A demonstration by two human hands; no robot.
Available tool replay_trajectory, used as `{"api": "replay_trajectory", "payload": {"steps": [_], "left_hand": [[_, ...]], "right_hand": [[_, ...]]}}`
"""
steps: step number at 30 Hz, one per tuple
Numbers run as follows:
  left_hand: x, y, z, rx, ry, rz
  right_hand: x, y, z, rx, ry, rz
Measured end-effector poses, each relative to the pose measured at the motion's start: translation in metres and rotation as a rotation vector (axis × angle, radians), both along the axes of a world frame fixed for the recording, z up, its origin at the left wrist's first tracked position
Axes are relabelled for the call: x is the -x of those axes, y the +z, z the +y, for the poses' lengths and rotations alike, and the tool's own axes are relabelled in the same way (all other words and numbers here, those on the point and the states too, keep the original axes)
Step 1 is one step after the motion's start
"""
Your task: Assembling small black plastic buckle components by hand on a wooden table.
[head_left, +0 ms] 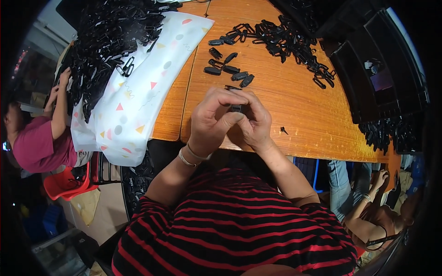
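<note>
Over the table's near edge, my left hand (pixel 214 117) and my right hand (pixel 256 120) meet, fingertips and thumbs pressed together. Between them they pinch a small black plastic part (pixel 236 108), mostly covered by my fingers. Just beyond my fingertips lie several closed black plastic pieces (pixel 231 69), loosely scattered. Farther right spreads a pile of black loop-shaped frames (pixel 289 40). A tiny black piece (pixel 284 130) lies alone to the right of my right hand.
A large heap of black parts (pixel 115 37) covers a patterned white sheet (pixel 138 92) at the left. Black bins (pixel 382 69) stand at the right of the wooden table (pixel 304 110). One person (pixel 43 138) works at far left; another (pixel 368 221) sits at lower right.
</note>
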State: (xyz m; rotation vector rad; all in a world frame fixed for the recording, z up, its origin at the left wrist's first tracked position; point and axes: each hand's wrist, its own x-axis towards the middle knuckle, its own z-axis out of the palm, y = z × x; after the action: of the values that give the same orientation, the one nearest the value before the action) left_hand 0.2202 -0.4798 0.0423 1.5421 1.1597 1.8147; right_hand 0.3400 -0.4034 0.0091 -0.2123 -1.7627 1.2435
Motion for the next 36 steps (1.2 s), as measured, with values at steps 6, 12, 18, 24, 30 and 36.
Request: {"api": "replay_trajectory", "payload": {"steps": [6,12,18,24,30,36], "left_hand": [[-0.004,-0.002,-0.006,0.046,0.115,0.106],[-0.002,0.001,-0.004,0.122,0.068,-0.120],[0.001,0.002,-0.008,0.108,0.013,-0.264],[-0.002,-0.004,-0.001,0.132,0.055,-0.314],[0.007,-0.003,0.000,0.267,-0.065,-0.535],[0.012,-0.017,0.006,0.368,-0.089,-0.538]], "right_hand": [[0.002,-0.004,-0.010,0.191,0.063,0.000],[0.001,0.010,-0.004,0.353,0.128,-0.060],[0.003,0.009,-0.012,0.224,0.061,-0.096],[0.008,0.004,-0.013,0.084,-0.113,-0.077],[0.006,0.014,-0.015,0.271,-0.108,-0.013],[0.003,0.017,-0.013,0.263,-0.140,-0.156]]}}
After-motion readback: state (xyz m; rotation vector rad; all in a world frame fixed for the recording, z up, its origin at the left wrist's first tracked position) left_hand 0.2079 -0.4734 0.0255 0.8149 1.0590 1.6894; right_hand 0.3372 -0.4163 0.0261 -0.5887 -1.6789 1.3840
